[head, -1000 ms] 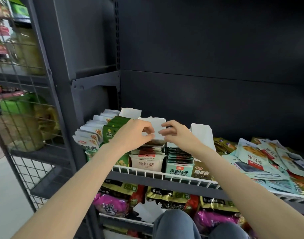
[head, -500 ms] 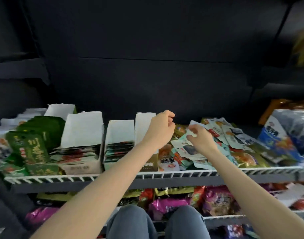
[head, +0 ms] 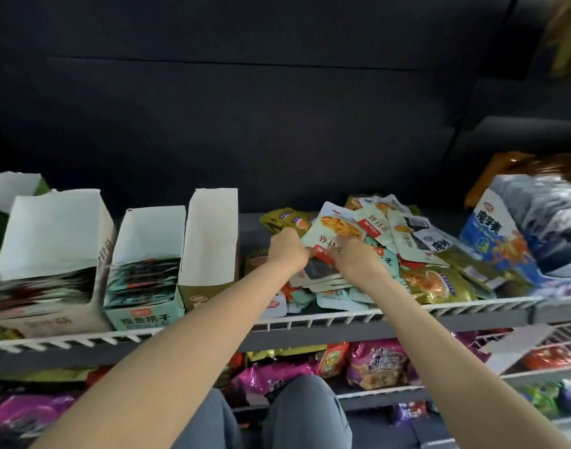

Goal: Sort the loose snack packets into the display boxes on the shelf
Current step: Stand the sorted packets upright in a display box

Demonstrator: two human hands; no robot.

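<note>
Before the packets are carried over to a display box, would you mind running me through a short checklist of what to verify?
1. Left hand on the packets: ok, its fingers curl round the left edge of the stack of pale packets.
2. Right hand on the same stack: ok, it grips from the right.
3. All held packets the same kind: cannot tell, only the top one's print shows.
4. Room in the narrow box beside the pile: ok, it looks empty inside.
5. Room in the teal box: not ok, packets fill much of it.
6. Path leftward along the shelf rail: ok, nothing stands in between.
</note>
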